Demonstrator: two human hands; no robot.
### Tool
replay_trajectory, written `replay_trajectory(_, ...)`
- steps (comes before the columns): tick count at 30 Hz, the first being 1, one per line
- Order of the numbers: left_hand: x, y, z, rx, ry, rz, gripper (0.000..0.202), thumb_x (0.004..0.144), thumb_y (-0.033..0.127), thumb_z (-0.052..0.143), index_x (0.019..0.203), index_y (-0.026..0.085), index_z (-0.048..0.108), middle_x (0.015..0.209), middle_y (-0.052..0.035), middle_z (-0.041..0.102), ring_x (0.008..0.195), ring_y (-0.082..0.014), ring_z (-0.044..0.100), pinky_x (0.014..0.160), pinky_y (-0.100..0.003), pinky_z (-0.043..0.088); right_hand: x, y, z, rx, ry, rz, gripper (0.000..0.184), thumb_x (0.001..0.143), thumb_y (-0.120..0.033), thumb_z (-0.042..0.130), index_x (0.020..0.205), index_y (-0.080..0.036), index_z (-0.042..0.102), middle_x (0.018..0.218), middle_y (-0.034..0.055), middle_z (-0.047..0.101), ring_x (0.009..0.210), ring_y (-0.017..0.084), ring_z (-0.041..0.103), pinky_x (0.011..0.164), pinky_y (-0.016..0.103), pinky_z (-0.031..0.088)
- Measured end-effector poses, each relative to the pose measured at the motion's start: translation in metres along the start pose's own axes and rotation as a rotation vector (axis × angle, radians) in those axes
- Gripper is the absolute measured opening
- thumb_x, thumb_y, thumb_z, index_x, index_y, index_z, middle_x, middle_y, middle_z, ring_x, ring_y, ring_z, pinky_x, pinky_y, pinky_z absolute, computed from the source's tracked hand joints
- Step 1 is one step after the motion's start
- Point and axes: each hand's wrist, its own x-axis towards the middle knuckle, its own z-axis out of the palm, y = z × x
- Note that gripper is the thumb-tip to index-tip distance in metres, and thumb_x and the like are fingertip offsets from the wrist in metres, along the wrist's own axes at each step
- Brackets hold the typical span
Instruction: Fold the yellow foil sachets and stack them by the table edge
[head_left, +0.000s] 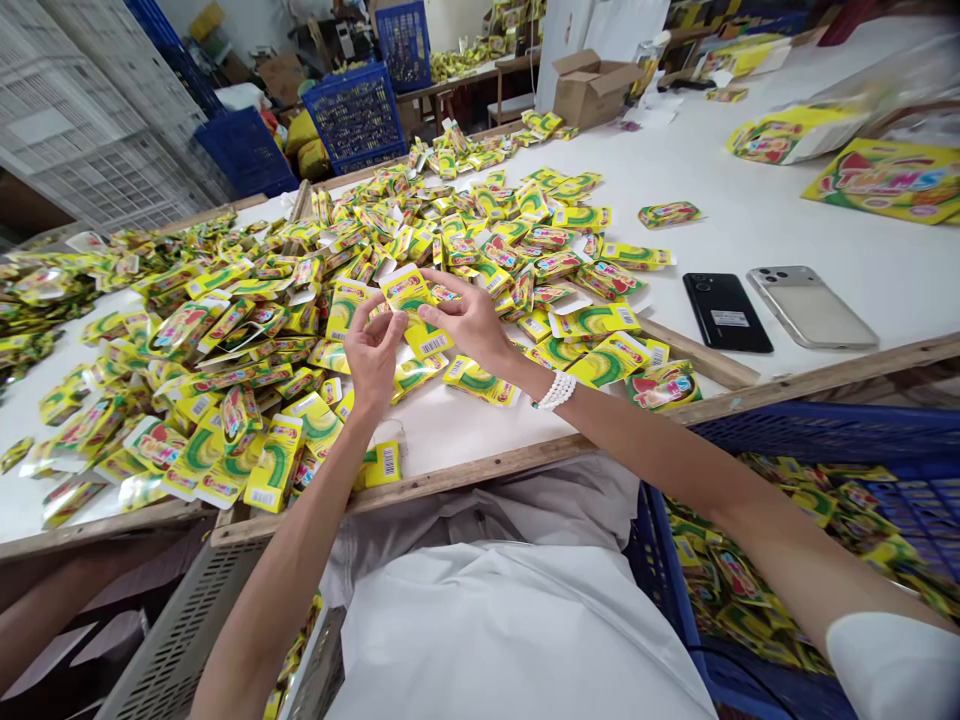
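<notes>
Your right hand (pixel 469 322) pinches a glossy yellow-and-green foil sachet (pixel 409 292) between thumb and fingertips, just above the desk's centre, with a second sachet showing a white barcode (pixel 431 345) directly below it. Your left hand (pixel 371 358) is raised palm-up beside it, fingers curled against the sachet's lower edge; you cannot tell whether they grip it or only touch it.

Under your hands, a wide, loose heap of yellow-and-green foil sachets (pixel 225 340) covers much of the white-topped, wood-edged desk (pixel 465 465), most of them lying at random angles. To your right, below the desk's edge, an open blue plastic crate (pixel 750 430) holds many more sachets (pixel 750 560). Farther right on the desk lie a black smartphone (pixel 727 312) and a silver smartphone (pixel 810 305). A single sachet (pixel 669 214) lies apart from the heap.
</notes>
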Motion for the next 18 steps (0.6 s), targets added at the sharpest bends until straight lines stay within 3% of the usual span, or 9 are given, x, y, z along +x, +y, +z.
replay_trajectory(4,-0.001,-0.002,-0.002,0.042,-0.052,0.003,0.064,0.076,0.066,0.094,0.113,0.019,0.07,0.087,-0.0023,0.078,0.074,-0.0118,0.069,0.066,-0.019,0.052,0.002,-0.004,-0.004,0.025,-0.01,0.03,0.073,0.081,-0.049,0.09,0.144,-0.022,0.066,0.084,0.0007,0.077,0.081,0.023,0.077,0.073,0.03,0.064)
replay_trajectory(7,-0.001,-0.004,-0.002,0.064,-0.106,-0.003,0.064,0.079,0.069,0.091,0.114,0.02,0.07,0.093,-0.0039,0.079,0.079,-0.0127,0.071,0.065,-0.018,0.052,0.001,-0.005,-0.004,-0.007,-0.024,0.031,0.063,0.081,-0.05,0.09,0.133,-0.02,0.071,0.087,0.0025,0.078,0.079,0.022,0.076,0.072,0.03,0.062)
replay_trajectory(12,0.0,-0.01,-0.004,0.112,-0.22,-0.044,0.064,0.09,0.071,0.079,0.13,0.023,0.065,0.126,-0.0107,0.077,0.103,-0.0185,0.075,0.075,-0.02,0.058,-0.003,-0.002,0.003,-0.184,0.087,-0.023,0.041,0.092,-0.048,0.081,0.121,-0.019,0.077,0.083,0.0026,0.076,0.072,0.019,0.07,0.067,0.028,0.057)
replay_trajectory(15,-0.004,-0.017,-0.004,0.265,-0.302,0.011,0.09,0.086,0.065,0.087,0.159,0.03,0.048,0.158,-0.0163,0.058,0.127,-0.0258,0.069,0.085,-0.027,0.062,-0.005,-0.001,0.005,-0.469,0.214,-0.121,0.034,0.101,-0.037,0.072,0.128,-0.018,0.078,0.082,0.0031,0.075,0.073,0.018,0.067,0.072,0.027,0.054)
replay_trajectory(18,-0.01,-0.023,0.001,0.394,-0.42,0.084,0.124,0.079,0.058,0.094,0.175,0.034,0.019,0.178,-0.0199,0.032,0.143,-0.0327,0.059,0.093,-0.033,0.065,-0.007,-0.002,0.007,-0.736,0.2,-0.178,0.044,0.105,-0.028,0.064,0.146,-0.015,0.072,0.095,0.008,0.08,0.08,0.02,0.071,0.081,0.03,0.054)
